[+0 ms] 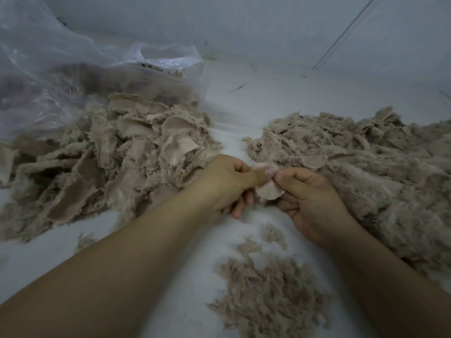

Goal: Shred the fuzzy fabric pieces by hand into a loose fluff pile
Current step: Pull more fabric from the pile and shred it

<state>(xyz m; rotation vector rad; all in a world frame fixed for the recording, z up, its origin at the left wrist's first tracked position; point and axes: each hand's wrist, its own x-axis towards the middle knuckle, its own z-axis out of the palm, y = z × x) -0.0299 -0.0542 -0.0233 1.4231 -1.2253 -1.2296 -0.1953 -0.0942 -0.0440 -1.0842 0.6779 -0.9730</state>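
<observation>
Mid-shred: the left hand (228, 181) and right hand (308, 198) each pinched one small fabric piece (269, 190) between thumb and fingers, above the fluff pile (271, 298). Next, likely—pulling the hands apart to tear it.

Dim, flat, bluish light with only faint soft shadows under the forearms, weak white glare on the plastic bag (73, 57), slight softness throughout, blur at the fingers (269, 172), and wide-angle bending toward the edges.
</observation>
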